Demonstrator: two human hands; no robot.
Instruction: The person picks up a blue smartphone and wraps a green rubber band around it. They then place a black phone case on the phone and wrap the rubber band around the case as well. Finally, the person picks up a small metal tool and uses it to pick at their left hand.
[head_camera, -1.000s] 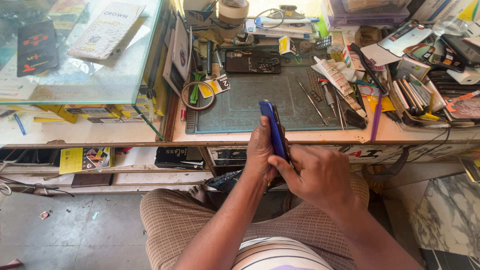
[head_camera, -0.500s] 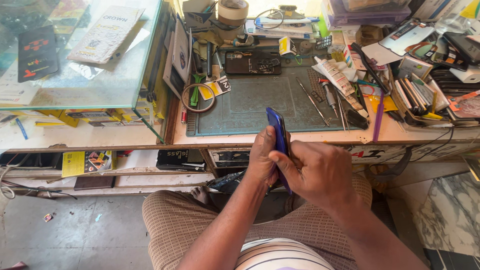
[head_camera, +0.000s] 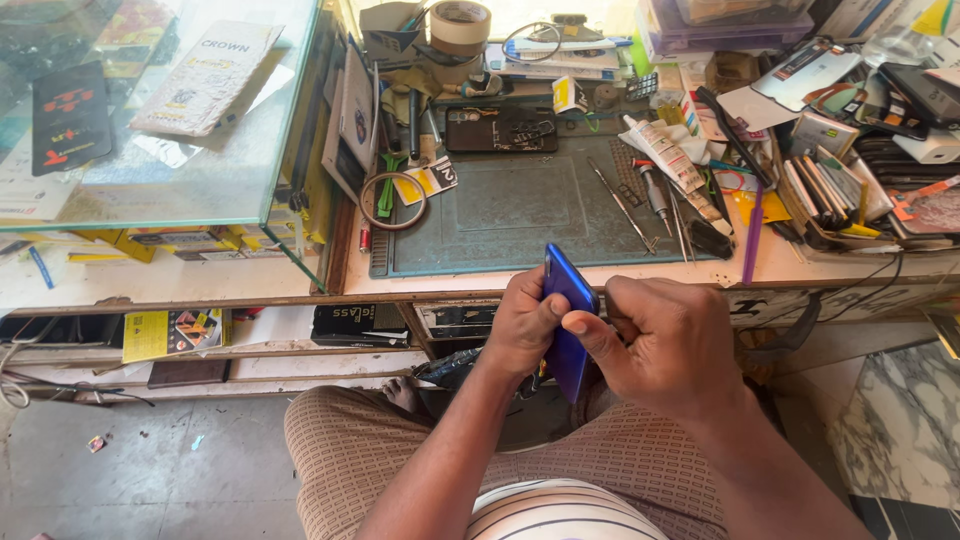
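Blue phone on edge between my two hands, over my lap.

I grip the blue phone (head_camera: 568, 330) upright on its long edge, just in front of the bench, so its seam faces me. My left hand (head_camera: 522, 330) wraps the back to steady it; my right hand (head_camera: 665, 345) closes on the near edge, thumb pressed at the top corner. Behind it lies the green work mat (head_camera: 520, 215), with screwdrivers (head_camera: 650, 195) and a glue tube (head_camera: 655, 150) near.

A glossy blue phone (head_camera: 568, 320) stands on edge, upright, over the lap, before the workbench edge.
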